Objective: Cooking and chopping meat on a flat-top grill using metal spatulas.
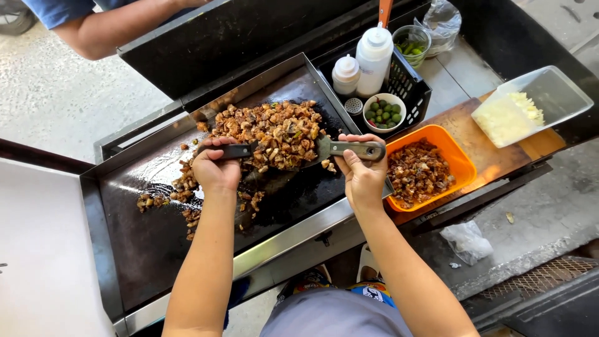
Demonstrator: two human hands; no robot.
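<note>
Two squeeze bottles (365, 62), two spatulas (349, 148), one orange tub (455, 159).

Pale concrete floor (56, 100) in daylight, beyond the grip | wooden board (483, 146) on counter, right of it | metal grate (549, 274) low at right, nearer the wearer

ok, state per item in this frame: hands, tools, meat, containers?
left hand: shut on dark-handled scraper
right hand: shut on grey-handled spatula
chopped meat: piled on griddle
orange tub: holds meat, uncovered
squeeze bottles: upright, capped
clear tub: tilted, open
</note>
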